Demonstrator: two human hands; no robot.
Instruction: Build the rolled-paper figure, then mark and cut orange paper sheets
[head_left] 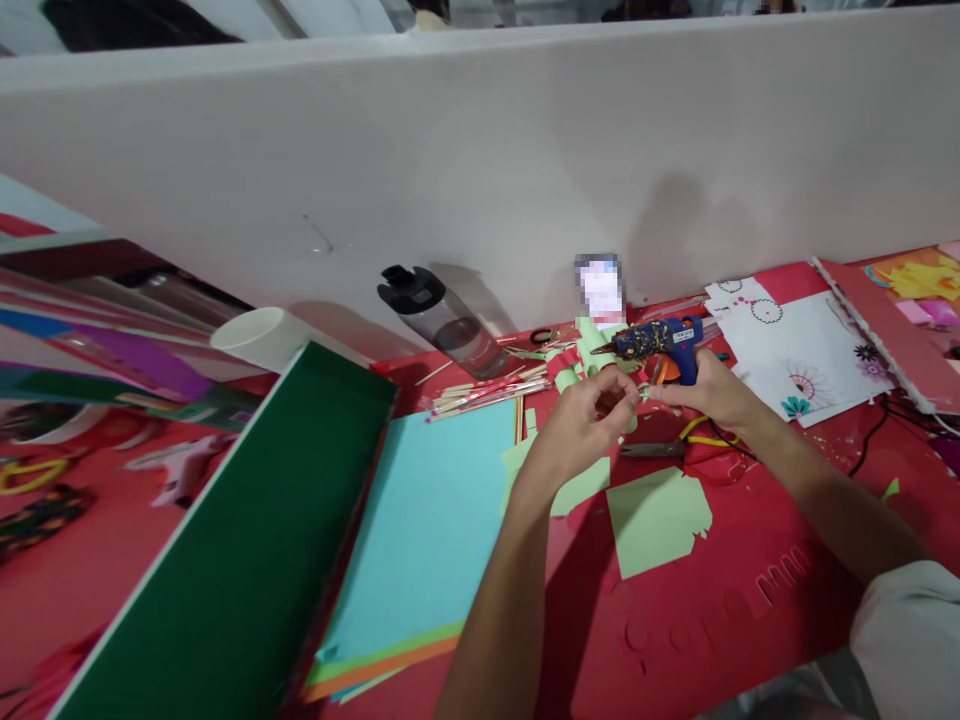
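My left hand point(589, 425) is closed, with thumb and fingertips pinched together; whatever lies between them is too small to make out. Just to its right, my right hand point(712, 392) grips the handle of a blue hot glue gun point(679, 340), whose nozzle points left above the fingers of my left hand. An orange trigger point(664, 371) shows below the gun's body. Curled strips of light green paper point(588, 338) and red bits lie behind my left hand. Below the hands are scissors point(652, 450) with a yellow handle and a cut sheet of pale green paper point(656, 520).
On the left, a green board point(240, 540) leans beside a stack of blue paper point(427, 510). A water bottle point(457, 330), thin sticks point(487, 393) and a lit phone point(600, 287) stand or lie along the white partition point(450, 150). Patterned paper point(795, 350) and a black cable point(870, 440) lie right.
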